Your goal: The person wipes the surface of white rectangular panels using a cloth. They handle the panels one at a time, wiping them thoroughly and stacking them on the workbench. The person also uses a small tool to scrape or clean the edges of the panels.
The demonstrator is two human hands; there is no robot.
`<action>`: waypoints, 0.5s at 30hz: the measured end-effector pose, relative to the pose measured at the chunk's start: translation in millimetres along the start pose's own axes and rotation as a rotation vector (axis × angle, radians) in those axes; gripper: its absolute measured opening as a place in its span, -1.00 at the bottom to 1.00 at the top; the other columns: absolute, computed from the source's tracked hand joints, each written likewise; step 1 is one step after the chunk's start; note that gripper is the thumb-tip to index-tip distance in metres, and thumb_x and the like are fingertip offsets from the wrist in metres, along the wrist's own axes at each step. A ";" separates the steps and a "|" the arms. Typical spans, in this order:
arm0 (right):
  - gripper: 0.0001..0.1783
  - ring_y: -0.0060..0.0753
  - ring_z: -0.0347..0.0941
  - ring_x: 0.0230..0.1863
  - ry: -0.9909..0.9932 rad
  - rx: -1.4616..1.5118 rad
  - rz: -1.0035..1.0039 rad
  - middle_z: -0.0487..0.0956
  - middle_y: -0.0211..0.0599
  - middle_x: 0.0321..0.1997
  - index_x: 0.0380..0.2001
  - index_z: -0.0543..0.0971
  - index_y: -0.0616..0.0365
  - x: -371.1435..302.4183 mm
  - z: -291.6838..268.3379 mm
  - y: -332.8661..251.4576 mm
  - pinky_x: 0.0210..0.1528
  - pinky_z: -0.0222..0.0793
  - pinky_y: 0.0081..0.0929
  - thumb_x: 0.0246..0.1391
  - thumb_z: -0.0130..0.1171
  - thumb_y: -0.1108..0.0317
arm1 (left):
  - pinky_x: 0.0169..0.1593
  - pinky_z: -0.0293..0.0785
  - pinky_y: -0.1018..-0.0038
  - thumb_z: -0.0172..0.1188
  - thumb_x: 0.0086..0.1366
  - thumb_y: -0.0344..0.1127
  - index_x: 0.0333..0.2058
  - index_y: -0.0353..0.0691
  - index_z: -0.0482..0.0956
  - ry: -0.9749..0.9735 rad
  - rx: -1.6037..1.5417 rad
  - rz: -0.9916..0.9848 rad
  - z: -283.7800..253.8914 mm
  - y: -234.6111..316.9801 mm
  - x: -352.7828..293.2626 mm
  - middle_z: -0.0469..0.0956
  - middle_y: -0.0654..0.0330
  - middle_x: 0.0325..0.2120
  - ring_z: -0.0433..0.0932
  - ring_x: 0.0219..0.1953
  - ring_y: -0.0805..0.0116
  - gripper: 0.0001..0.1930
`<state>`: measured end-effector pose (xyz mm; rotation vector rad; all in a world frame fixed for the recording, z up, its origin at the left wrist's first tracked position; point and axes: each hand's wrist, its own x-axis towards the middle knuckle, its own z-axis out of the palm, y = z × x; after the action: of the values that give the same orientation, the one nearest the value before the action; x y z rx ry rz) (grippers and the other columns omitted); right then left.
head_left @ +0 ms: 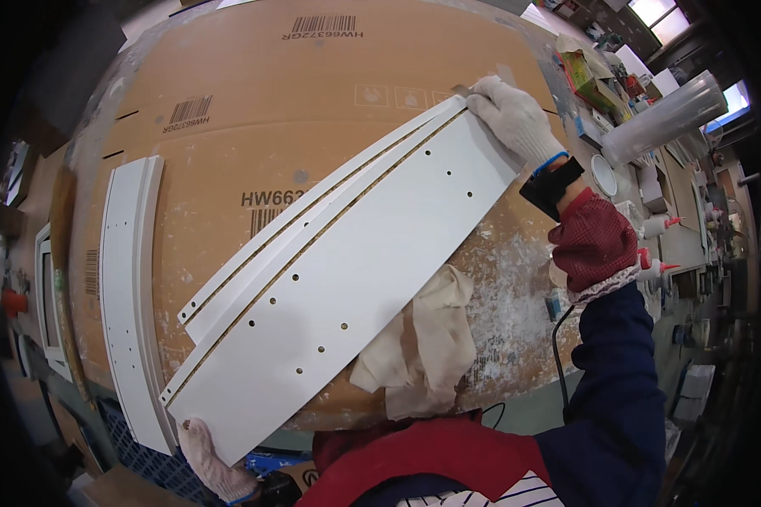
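— On the desk (228, 76), covered by flattened brown cardboard, what does the person hold?

— A long white panel (347, 279) with a row of small drilled holes, lying slantwise from the near left to the far right. A narrower white strip (313, 221) stands along its far long edge, touching it, with a brownish raw edge showing between the two.

— And the hands?

— Both wear white knitted gloves. The right hand (511, 118) is at the far end, its grip closed over the corner where panel and strip meet. The left hand (211, 460) is at the near end, by the desk's edge, its grip clamped on the panel's lower corner from beneath.

— What lies around it?

— A crumpled beige rag (423, 355) sits just beside the panel's near long edge, partly tucked under it. To the left, well apart, another white panel (127, 296) lies flat along the cardboard, also with small holes. White smears mark the cardboard near the rag. On the right, past the forearm, stand squeeze bottles with red tips (659, 269) and a clear plastic roll (664, 118).
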<state>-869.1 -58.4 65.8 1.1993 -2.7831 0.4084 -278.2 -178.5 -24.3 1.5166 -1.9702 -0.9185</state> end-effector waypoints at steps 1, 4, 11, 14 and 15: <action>-0.63 0.02 0.49 -0.09 0.017 -0.032 0.091 0.57 -0.01 -0.19 -0.17 0.51 0.12 3.1 -0.6 8.0 -0.04 0.35 -0.14 0.17 -0.02 0.06 | 0.27 0.16 0.10 0.07 0.23 0.24 0.19 -0.33 0.31 -0.010 -0.022 -0.020 0.3 0.5 1.7 0.28 -0.19 0.17 0.26 0.23 -0.11 -0.21; -0.60 0.01 0.48 -0.07 0.073 -0.042 0.277 0.57 -0.04 -0.18 -0.16 0.52 0.10 7.0 -9.4 28.3 -0.04 0.34 -0.14 0.18 -0.05 0.02 | 0.26 0.17 0.09 0.01 0.25 0.25 0.19 -0.32 0.31 -0.037 0.118 0.111 -0.5 -1.9 1.7 0.30 -0.19 0.16 0.27 0.22 -0.13 -0.23; -0.56 0.04 0.45 -0.01 0.076 0.078 0.195 0.56 -0.02 -0.11 -0.09 0.48 0.11 -21.8 -28.0 41.6 0.04 0.29 -0.18 0.19 -0.12 0.01 | 0.24 0.21 0.18 -0.02 0.26 0.22 0.15 -0.40 0.33 0.023 0.145 0.270 10.7 14.1 2.5 0.36 -0.17 0.11 0.32 0.18 -0.06 -0.24; -0.60 0.07 0.44 -0.02 0.066 0.028 0.123 0.54 0.02 -0.11 -0.12 0.46 0.13 -36.0 -24.5 22.6 0.01 0.29 -0.15 0.19 -0.11 0.06 | 0.12 0.36 0.33 0.06 0.31 0.08 0.11 -0.51 0.29 0.145 0.478 0.601 16.9 37.5 3.9 0.45 -0.11 0.00 0.46 0.04 0.17 -0.32; -0.62 0.08 0.44 -0.03 0.045 0.002 0.084 0.54 0.03 -0.14 -0.13 0.46 0.14 -40.4 -20.4 20.8 -0.02 0.30 -0.13 0.20 -0.10 0.09 | 0.17 0.31 0.30 0.09 0.27 0.14 0.12 -0.51 0.28 0.134 0.406 0.563 19.5 38.4 6.0 0.42 -0.14 0.03 0.43 0.08 0.11 -0.25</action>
<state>-856.8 -10.8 73.8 1.0627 -2.8023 0.4396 -318.4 -174.1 -8.3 1.0645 -2.3876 -0.1861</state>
